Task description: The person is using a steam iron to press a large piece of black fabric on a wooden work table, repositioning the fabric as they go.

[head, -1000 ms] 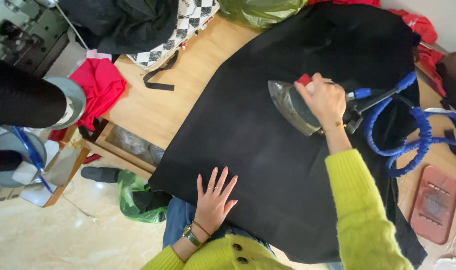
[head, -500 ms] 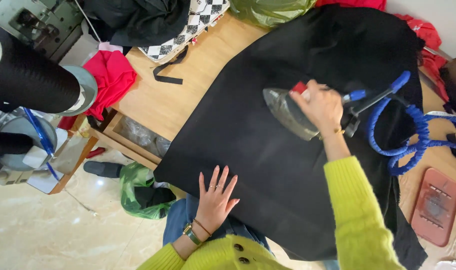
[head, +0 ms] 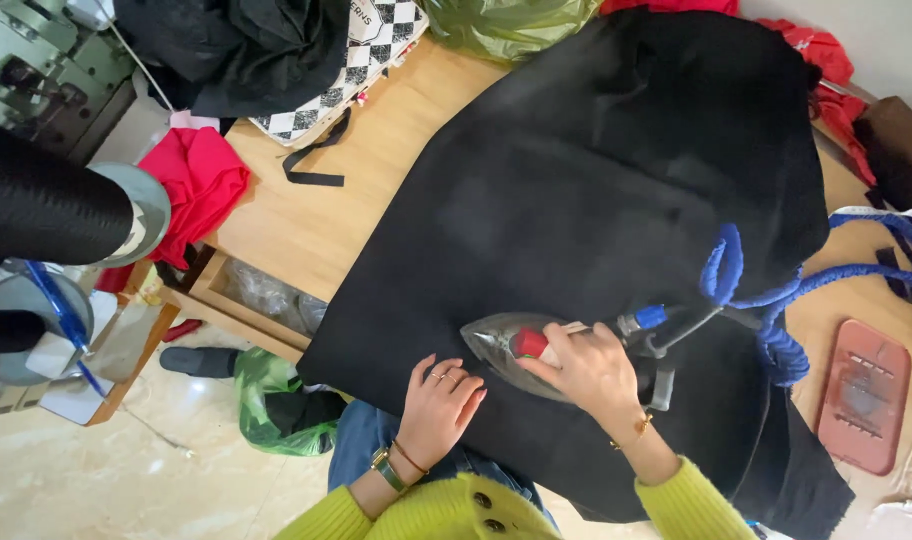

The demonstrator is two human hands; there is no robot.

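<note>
1. I see my right hand with its fingers wrapped tight round the handle of the iron, which sits flat on the black cloth.
2. The iron lies on the near edge of the cloth, its pointed nose aimed at my left hand.
3. My left hand rests palm down on the cloth just beside the iron's nose, fingers loosely spread and gripping nothing; it does not touch the iron.
4. The cloth covers most of the table, draping over the near edge towards my lap.
5. A blue hose runs from the back of the iron across the cloth and off towards its far right side.
6. Beyond the right edge of the cloth, a red iron rest lies flat on the table.
7. Left of the cloth, a black strap lies on bare wood, with a checked bag just past it.
8. Further left of the cloth, a red garment hangs at the table's corner.
9. A green bag sits on the floor below the cloth's near left corner.
10. A sewing machine stands well left of the cloth, at the far corner.
</note>
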